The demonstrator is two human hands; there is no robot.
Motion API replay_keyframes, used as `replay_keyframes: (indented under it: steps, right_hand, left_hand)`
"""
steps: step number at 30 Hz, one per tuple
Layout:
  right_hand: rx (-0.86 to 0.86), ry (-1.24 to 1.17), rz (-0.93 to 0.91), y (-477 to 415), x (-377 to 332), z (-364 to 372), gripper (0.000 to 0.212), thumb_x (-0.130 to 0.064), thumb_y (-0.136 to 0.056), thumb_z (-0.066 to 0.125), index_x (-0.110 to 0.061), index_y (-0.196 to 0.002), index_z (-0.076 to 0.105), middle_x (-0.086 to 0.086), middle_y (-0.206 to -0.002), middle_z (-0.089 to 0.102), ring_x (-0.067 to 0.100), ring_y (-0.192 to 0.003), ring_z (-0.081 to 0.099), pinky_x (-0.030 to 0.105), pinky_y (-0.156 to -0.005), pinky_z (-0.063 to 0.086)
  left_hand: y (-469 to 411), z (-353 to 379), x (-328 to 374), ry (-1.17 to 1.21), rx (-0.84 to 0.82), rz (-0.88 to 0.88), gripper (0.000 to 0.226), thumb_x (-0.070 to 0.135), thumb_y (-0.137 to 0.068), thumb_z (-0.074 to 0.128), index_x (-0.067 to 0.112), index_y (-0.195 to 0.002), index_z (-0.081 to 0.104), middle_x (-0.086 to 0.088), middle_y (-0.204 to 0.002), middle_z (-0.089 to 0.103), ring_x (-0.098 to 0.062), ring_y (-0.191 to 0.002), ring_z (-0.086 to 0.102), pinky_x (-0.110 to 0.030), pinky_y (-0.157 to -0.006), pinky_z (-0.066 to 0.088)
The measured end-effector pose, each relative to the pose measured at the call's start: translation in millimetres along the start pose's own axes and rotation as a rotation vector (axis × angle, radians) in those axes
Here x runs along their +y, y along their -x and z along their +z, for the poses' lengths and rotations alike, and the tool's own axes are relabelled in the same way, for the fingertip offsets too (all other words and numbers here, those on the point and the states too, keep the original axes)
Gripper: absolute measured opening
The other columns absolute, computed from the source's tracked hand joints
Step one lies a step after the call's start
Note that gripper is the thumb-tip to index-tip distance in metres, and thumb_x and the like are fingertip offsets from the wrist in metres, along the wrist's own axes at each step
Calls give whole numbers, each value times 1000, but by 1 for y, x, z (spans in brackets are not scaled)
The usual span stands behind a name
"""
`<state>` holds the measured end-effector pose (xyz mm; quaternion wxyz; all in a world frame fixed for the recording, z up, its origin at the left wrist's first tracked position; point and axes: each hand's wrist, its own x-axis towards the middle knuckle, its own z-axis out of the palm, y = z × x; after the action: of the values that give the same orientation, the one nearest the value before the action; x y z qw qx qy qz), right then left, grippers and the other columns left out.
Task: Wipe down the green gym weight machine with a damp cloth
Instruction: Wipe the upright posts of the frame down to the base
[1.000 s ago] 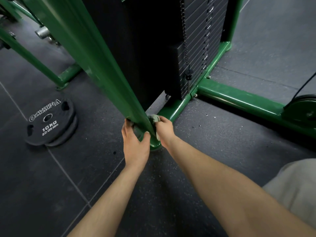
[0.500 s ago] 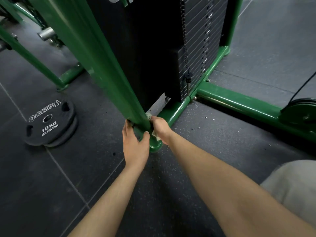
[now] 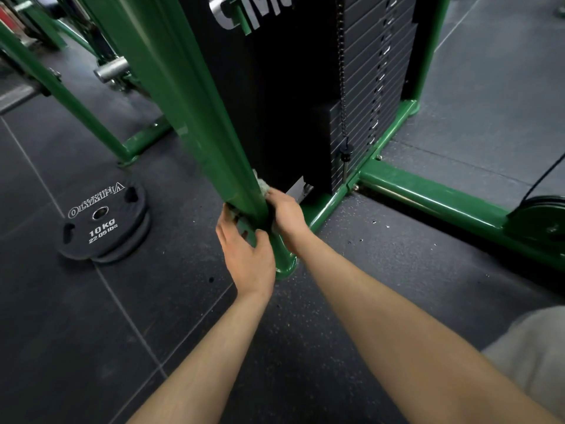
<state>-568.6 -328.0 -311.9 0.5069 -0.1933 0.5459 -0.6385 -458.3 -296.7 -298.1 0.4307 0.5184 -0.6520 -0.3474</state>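
The green upright post (image 3: 195,117) of the weight machine slants down to its foot on the floor. My left hand (image 3: 244,258) wraps the post's left side just above the foot. My right hand (image 3: 286,215) presses a pale, crumpled cloth (image 3: 262,186) against the post's right side. The cloth seems to pass behind the post, and a bit of it shows under my left fingers. Most of the cloth is hidden by the post and my hands.
A black weight stack (image 3: 370,96) with a hanging pin chain stands behind the post. A green base rail (image 3: 428,194) runs right to a pulley (image 3: 541,218). A black 10 kg plate (image 3: 102,221) lies on the rubber floor at left. More green frame tubes (image 3: 61,96) stand beyond.
Both hands have slid a little up the post from its foot, with the cloth moving up along the right side. The camera has tilted, showing more of the machine.
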Motion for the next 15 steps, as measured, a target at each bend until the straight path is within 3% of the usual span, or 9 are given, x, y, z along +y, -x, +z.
replay_keyframes:
  steps: [2,4,6,9,12,15]
  right_hand:
    - [39,15,34,7,24,-8,27,-12,-101,48,-2,-102,74,17,-97,75,15,-80,70,24,-67,54]
    - [93,-5,106,6,39,-9,28,-16,-99,48,-1,-102,72,24,-101,74,22,-81,67,28,-68,51]
    - [131,-14,166,8,35,-2,30,-22,-98,47,-9,-96,74,12,-89,74,23,-79,68,29,-64,53]
    - [116,-44,114,15,10,10,35,-31,-96,45,-12,-97,74,9,-91,77,22,-86,73,38,-79,59]
    - [18,-130,-22,21,-35,23,34,-27,-103,43,-14,-87,71,-2,-75,72,8,-72,68,29,-77,56]
    - [-16,-265,-102,26,-78,40,30,-39,-92,55,-23,-86,79,3,-92,75,22,-97,69,46,-102,53]
  left_hand:
    - [2,-4,6,21,18,34,74,2,-90,62,29,-155,38,11,-151,42,11,-130,44,-4,-99,38]
    - [2,-10,13,29,26,92,75,-1,-89,63,27,-154,38,9,-152,40,9,-133,43,-6,-100,38]
    - [0,-16,24,18,37,172,76,-2,-89,64,25,-154,36,8,-154,37,5,-138,41,-12,-107,40]
    - [-5,-26,46,-1,33,263,80,-3,-88,65,22,-157,34,7,-159,33,-1,-144,36,-21,-112,41]
    - [-11,-36,71,-1,44,300,82,-3,-88,65,22,-159,31,6,-162,29,-5,-149,32,-17,-115,36]
    - [-19,-40,89,-1,62,338,85,-5,-87,64,21,-160,29,7,-164,26,-6,-151,28,-13,-116,32]
